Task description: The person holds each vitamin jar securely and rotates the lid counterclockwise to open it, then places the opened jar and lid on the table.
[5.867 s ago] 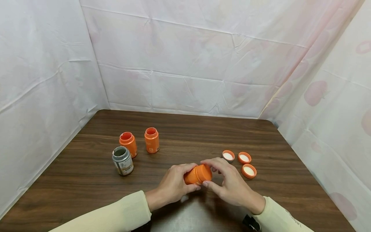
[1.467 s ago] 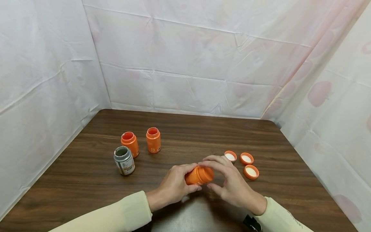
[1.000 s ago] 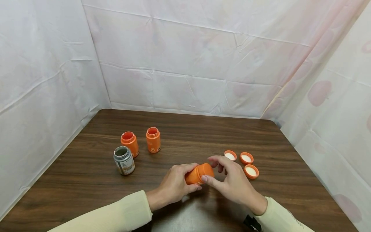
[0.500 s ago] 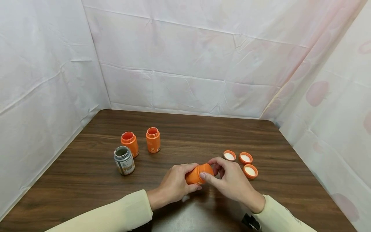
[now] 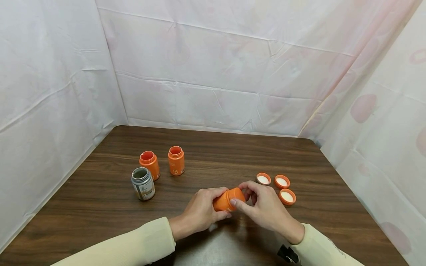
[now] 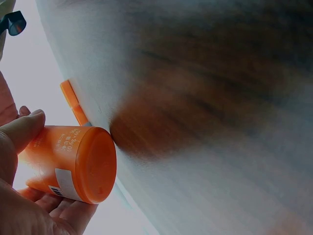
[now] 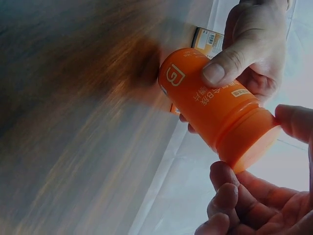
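Observation:
My left hand [image 5: 199, 208] grips an orange pill bottle [image 5: 220, 202] around its body, its thumb and fingers on opposite sides. The bottle lies tilted, cap end toward the right. Thumb and fingertips of my right hand [image 5: 266, 207] pinch the rim of its orange screw cap [image 7: 249, 139], which sits on the bottle's neck. In the left wrist view the bottle's base [image 6: 98, 165] faces the camera close to the tabletop; whether it touches cannot be told. White lettering and a label show on the side.
Two open orange bottles [image 5: 176, 162] [image 5: 151, 168] and an open grey bottle [image 5: 144, 186] stand upright on the left of the wooden table [image 5: 213, 155]. Right of my hands lie three caps, liners up: one dark-sided cap [image 5: 263, 178] and two orange caps [image 5: 282, 181] [image 5: 287, 197].
My right hand's fingers came off the cap, shifted round and took it again at its rim. My left hand has kept the bottle in nearly the same place.

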{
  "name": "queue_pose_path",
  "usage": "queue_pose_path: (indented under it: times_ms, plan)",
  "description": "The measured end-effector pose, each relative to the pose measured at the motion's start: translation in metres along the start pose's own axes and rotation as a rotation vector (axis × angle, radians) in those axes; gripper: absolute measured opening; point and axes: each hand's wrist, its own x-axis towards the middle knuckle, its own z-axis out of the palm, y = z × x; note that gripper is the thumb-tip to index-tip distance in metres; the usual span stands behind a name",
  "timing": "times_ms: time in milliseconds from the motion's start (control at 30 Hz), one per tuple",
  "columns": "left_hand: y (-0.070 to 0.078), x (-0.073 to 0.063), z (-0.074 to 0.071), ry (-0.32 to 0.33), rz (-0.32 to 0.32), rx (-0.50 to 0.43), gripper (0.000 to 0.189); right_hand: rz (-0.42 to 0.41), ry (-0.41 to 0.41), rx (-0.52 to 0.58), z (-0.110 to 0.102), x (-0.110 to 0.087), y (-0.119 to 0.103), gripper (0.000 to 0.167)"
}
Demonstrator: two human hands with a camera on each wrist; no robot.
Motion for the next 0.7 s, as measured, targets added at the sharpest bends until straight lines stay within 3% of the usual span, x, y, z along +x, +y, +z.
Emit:
queue_pose_path:
  times_ms: [167,700]
  plan:
    - [-0.0005,0.0002,0.0003,0.001,0.002,0.006,0.048,-0.079,0.016,-0.017,-0.0009,-0.0005,0.0026,0.034]
    - [-0.0017,0.0,0.0002,0.011,0.014,0.01,0.05,-0.309,0.011,0.029,-0.004,-0.0011,0.0084,0.054]
